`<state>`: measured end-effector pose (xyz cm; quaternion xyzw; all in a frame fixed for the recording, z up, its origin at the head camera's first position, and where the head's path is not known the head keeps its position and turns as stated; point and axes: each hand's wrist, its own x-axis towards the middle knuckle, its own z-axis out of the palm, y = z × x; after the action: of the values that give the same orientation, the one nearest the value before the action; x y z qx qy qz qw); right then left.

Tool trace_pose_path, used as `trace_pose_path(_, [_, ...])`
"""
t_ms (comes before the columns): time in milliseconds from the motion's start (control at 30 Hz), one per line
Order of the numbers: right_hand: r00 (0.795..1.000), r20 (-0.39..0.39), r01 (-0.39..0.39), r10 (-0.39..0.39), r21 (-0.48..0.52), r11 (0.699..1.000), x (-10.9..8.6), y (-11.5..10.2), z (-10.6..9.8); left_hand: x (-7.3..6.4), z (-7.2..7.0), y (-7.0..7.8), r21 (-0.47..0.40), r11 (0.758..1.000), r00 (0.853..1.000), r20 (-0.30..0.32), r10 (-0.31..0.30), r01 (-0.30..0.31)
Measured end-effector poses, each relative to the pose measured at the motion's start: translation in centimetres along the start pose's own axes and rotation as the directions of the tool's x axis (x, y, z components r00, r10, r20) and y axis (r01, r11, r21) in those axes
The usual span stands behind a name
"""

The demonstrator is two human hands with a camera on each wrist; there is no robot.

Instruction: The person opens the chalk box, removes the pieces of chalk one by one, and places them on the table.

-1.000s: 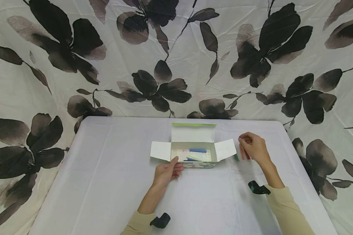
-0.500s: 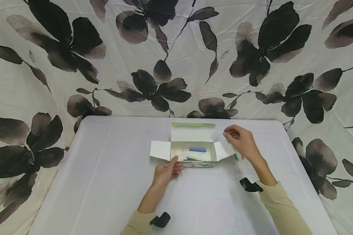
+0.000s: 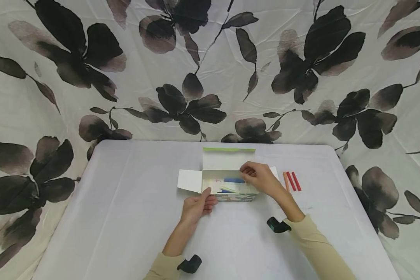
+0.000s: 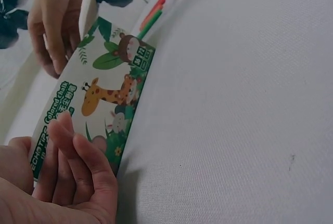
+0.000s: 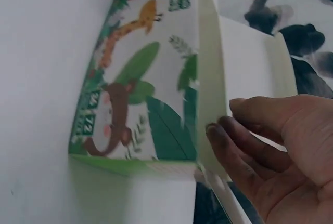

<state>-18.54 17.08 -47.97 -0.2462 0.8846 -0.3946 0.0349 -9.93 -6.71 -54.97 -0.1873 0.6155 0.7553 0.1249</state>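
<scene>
A chalk box (image 3: 236,197) with "Colored chalk" lettering, giraffe and leaf prints stands with its flaps spread. My left hand (image 3: 197,206) holds its front wall near the left corner, thumb at the upper edge and fingers against the printed face. Over the right part of the opening is my right hand (image 3: 260,177), fingers loosely bent; in the right wrist view nothing shows between its fingertips. A blue chalk stick (image 3: 233,180) and a pale green chalk stick (image 3: 230,189) lie inside the box. The right hand partly covers the right flap (image 3: 274,172).
Right of the box, an orange chalk stick (image 3: 286,181) and two red chalk sticks (image 3: 296,181) lie side by side on the white tablecloth (image 3: 126,217). A green chalk stick (image 4: 149,25) shows in the left wrist view. A floral cloth (image 3: 189,46) hangs behind the table.
My right hand has moved left from above the loose chalk sticks to over the box, uncovering the orange and red sticks. My left hand has stayed on the box.
</scene>
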Motion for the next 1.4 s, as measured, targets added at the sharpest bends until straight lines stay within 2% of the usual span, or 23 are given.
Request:
trace_pose_path(100, [0.996, 0.086, 0.036, -0.035, -0.007, 0.999, 0.4, 0.1, 1.1, 0.0, 0.0, 0.0, -0.001, 1.000, 1.000, -0.005, -0.001, 0.001])
trace_pose_path(233, [0.979, 0.196, 0.061, -0.056, -0.021, 0.998, 0.9, 0.1, 2.4, -0.2, 0.1, 0.1, -0.002, 1.000, 1.000, -0.012, 0.005, -0.005])
trace_pose_path(400, [0.951, 0.307, 0.045, -0.027, -0.052, 0.998, 1.3, 0.1, 3.4, -0.3, 0.1, 0.0, 0.002, 1.000, 1.000, -0.006, 0.007, -0.007])
trace_pose_path(567, [0.920, 0.390, 0.007, 0.034, -0.104, 0.995, 1.8, -0.1, 3.6, -0.3, 0.1, 0.1, 0.005, 1.000, 1.000, -0.011, 0.004, -0.004])
trace_pose_path(800, [0.886, 0.456, -0.028, 0.085, -0.130, 0.991, 2.6, 0.0, 3.4, -0.3, 0.2, 0.3, 0.010, 1.000, 1.000, -0.011, 0.006, -0.006])
trace_pose_path(1067, [0.874, 0.473, -0.053, 0.114, -0.140, 0.989, 3.0, 0.0, 3.1, -0.2, 0.4, 0.3, -0.016, 1.000, 1.000, -0.021, -0.020, 0.020])
trace_pose_path(1200, [0.866, 0.488, -0.038, 0.107, -0.147, 0.988, 3.1, 0.0, 3.0, -0.2, 0.5, 0.4, -0.034, 0.999, 0.999, -0.014, -0.037, 0.036])
trace_pose_path(1400, [0.857, 0.513, 0.018, 0.046, -0.120, 0.993, 3.1, 0.2, 2.6, -0.4, 0.5, 0.7, -0.039, 0.998, 0.999, -0.003, -0.042, 0.042])
